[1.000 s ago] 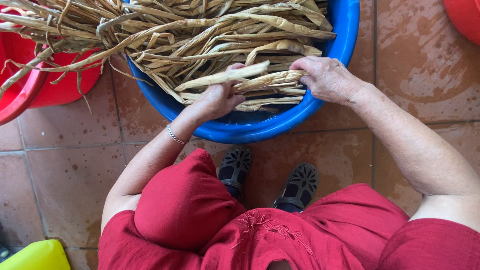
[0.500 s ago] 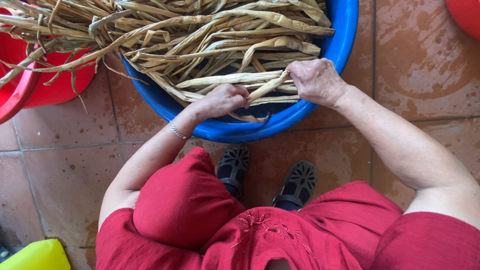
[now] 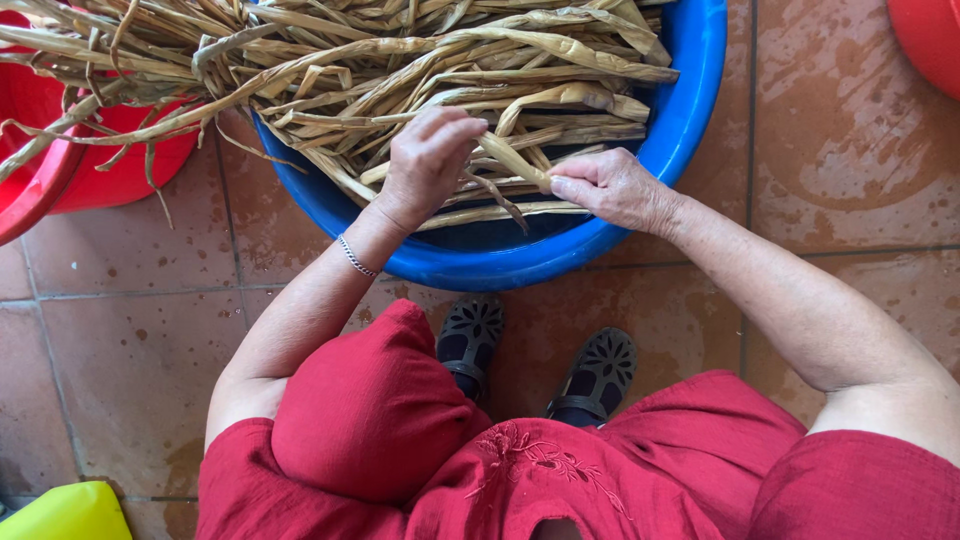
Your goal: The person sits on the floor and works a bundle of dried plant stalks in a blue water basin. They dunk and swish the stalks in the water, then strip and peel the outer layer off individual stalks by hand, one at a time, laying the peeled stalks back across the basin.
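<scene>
A large blue basin on the tiled floor holds a heap of long, dry, tan bean pods. Over its near rim, my left hand and my right hand both grip one single pod. The left hand holds its upper end, the right pinches its lower end between thumb and fingers. A thin bracelet circles my left wrist. Some pods hang out over the basin's left side.
Red plastic tubs stand to the left of the basin, and another red container shows at the top right corner. A yellow object lies at the bottom left. My red clothing and dark sandals sit just below the basin.
Both hands have lifted from the heap and closed in on one pod. The left hand rose toward the basin's middle; the right hand shifted slightly down and right.
</scene>
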`<state>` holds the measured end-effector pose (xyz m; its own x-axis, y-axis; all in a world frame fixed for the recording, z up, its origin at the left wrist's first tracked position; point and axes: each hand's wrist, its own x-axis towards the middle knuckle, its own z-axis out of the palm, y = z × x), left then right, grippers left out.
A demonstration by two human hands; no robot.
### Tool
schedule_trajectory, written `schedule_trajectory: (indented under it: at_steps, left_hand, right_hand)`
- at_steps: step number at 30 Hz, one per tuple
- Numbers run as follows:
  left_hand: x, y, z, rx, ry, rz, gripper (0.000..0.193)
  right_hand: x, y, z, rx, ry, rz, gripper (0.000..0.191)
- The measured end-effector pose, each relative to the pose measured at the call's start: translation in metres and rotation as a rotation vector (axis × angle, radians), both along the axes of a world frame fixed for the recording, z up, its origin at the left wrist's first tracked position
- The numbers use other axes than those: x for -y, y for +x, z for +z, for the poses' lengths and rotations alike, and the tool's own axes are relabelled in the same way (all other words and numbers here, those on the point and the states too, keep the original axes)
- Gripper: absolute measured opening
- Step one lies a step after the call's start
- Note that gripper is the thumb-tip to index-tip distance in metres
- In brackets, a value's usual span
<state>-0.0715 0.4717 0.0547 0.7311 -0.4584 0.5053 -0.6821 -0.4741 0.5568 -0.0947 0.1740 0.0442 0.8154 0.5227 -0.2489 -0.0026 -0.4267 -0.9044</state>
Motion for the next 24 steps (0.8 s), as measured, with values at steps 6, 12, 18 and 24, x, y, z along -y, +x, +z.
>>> schedule_trajectory:
  at_steps: [6,12,18,24]
  left_hand:
    - [-0.001,-0.011,-0.026,-0.144,0.275,-0.175,0.015]
    - [-0.004,-0.011,-0.05,-1.319,-0.387,-0.101,0.014]
    - [-0.006,-0.005,-0.036,-1.091,-0.47,0.002,0.017]
    - [0.004,-0.017,-0.005,-0.378,-0.029,0.053,0.029]
  right_hand:
    - [0.005,0.003,-0.002,0.149,-0.055,-0.165,0.018]
    - [-0.01,0.009,0.006,0.841,-0.369,0.013,0.009]
    - [-0.019,0.012,0.013,0.615,-0.199,0.004,0.02]
    - [-0.016,0.019,0.0,-0.142,-0.075,0.115,0.023]
